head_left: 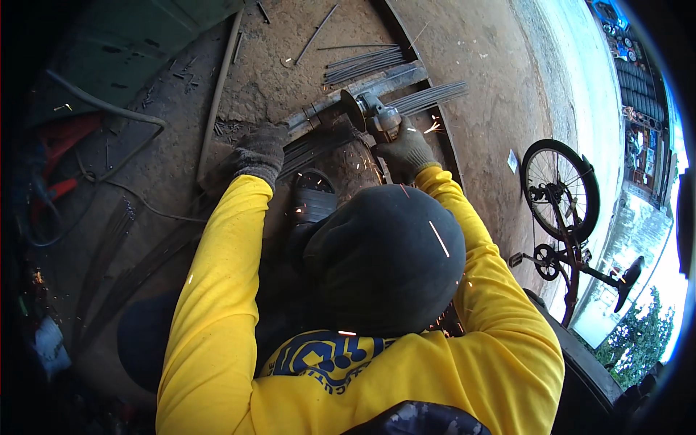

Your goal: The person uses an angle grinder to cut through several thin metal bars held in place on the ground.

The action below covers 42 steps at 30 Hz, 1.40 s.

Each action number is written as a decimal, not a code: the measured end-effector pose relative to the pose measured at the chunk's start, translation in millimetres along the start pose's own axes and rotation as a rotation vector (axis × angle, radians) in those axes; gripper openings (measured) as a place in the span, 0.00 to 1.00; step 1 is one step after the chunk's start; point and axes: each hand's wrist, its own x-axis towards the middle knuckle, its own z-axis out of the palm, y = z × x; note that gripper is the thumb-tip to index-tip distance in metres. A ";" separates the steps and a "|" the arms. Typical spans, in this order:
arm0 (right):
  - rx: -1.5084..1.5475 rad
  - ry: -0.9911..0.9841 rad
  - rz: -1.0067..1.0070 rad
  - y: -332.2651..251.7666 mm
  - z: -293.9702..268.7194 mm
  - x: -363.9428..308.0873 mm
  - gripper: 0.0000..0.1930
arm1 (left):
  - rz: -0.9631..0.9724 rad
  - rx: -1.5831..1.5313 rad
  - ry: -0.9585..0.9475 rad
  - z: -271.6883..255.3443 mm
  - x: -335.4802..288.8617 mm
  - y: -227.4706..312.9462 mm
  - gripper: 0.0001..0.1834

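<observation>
My right hand, in a grey work glove, grips an angle grinder. The grinder's dark disc stands upright at a long metal channel, over a bundle of thin metal rods. Bright sparks fly around the grinder and my right forearm. My left hand, in a darker glove, is closed over the near-left end of the rods beside the channel; its fingertips are partly hidden. Where disc and rods meet is hard to make out.
Loose rods and short offcuts lie on the brown ground. A long pipe runs left of my left hand. Cables and a red tool lie farther left. A black sandal is near the rods. A bicycle stands right.
</observation>
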 end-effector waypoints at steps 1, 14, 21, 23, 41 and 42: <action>0.011 0.019 0.001 -0.9 1.7 -0.5 0.52 | -0.006 -0.002 0.002 -5.0 -0.8 1.9 0.12; 0.018 0.058 -0.147 20.8 24.5 37.9 0.51 | -0.020 -0.088 -0.070 15.9 8.5 -10.9 0.15; 0.094 0.012 -0.105 11.2 8.1 23.0 0.51 | 0.030 -0.089 -0.003 23.3 8.4 -13.2 0.15; 0.063 0.053 -0.095 2.7 6.4 18.1 0.51 | 0.035 -0.065 -0.028 18.6 7.4 -10.7 0.14; 0.268 0.186 0.073 -3.1 -17.3 -36.0 0.46 | 0.113 0.069 0.094 15.6 2.3 -13.6 0.13; 0.296 0.170 0.038 -2.4 -15.8 -37.1 0.46 | 0.107 0.087 0.061 15.2 5.4 -14.4 0.13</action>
